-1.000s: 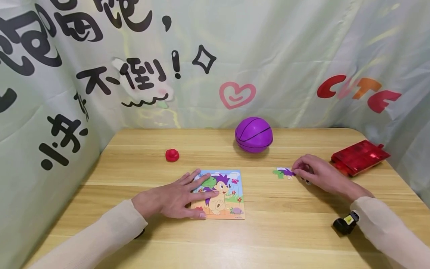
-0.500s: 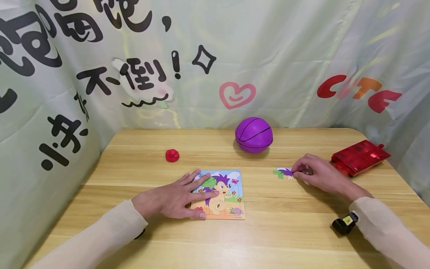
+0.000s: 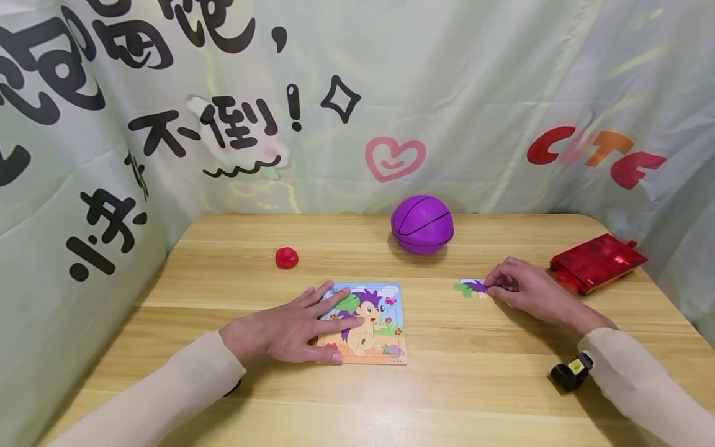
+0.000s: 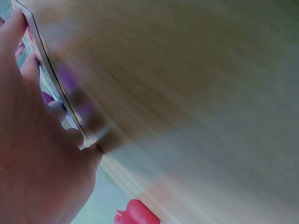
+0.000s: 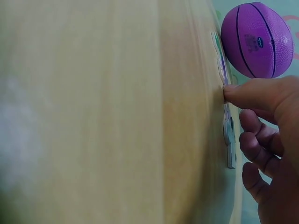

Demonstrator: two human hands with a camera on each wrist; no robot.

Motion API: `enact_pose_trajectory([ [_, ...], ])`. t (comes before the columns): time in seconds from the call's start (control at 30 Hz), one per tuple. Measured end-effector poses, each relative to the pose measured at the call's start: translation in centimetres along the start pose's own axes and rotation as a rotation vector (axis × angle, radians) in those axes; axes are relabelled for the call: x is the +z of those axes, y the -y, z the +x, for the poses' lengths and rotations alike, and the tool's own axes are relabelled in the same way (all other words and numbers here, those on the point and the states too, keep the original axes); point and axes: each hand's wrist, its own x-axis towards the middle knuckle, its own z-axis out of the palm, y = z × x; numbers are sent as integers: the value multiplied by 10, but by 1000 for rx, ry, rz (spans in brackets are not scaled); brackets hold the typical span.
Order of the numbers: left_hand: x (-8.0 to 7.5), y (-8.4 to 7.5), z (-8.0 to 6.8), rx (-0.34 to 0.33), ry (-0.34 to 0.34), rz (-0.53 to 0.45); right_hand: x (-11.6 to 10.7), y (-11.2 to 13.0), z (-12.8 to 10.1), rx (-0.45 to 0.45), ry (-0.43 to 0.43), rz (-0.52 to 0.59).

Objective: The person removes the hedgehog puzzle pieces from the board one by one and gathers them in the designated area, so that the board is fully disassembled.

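My left hand lies spread on a square jigsaw puzzle with a purple-haired hedgehog picture, covering its left part. The puzzle lies flat on the table, left of centre. To the right, loose puzzle pieces in green, purple and white lie flat. The thumb and forefinger of my right hand pinch at the purple piece on their right side. In the right wrist view the thumb meets the edge of the row of pieces, and the other fingers are curled. Part of the row is hidden behind my hand in the head view.
A purple ball sits at the back of the wooden table. A small red animal toy stands behind the puzzle. At the right lies a shiny red packet. Fabric with lettering hangs behind and beside the table.
The fingers of my right hand have shifted slightly over the pieces, and its wrist has moved a little to the left. My left hand and the puzzle stay put.
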Motion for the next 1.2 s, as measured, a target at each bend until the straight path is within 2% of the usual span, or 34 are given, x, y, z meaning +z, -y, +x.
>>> enact_pose_trajectory([
  [0.43,-1,2,0,14,-6,16,-2,7,-2,-6,-38,29],
  [0.7,-1,3,-4,-2,1,-2,12,45,12,-171,-102,75],
  [0.8,-2,3,-6,-3,-5,-14,20,65,20,-209,-72,103],
  [1.0,-5,5,-10,8,-24,-14,40,105,38,-211,38,182],
  [1.2,-3,10,-14,-29,-14,-44,69,140,58,-274,141,203],
])
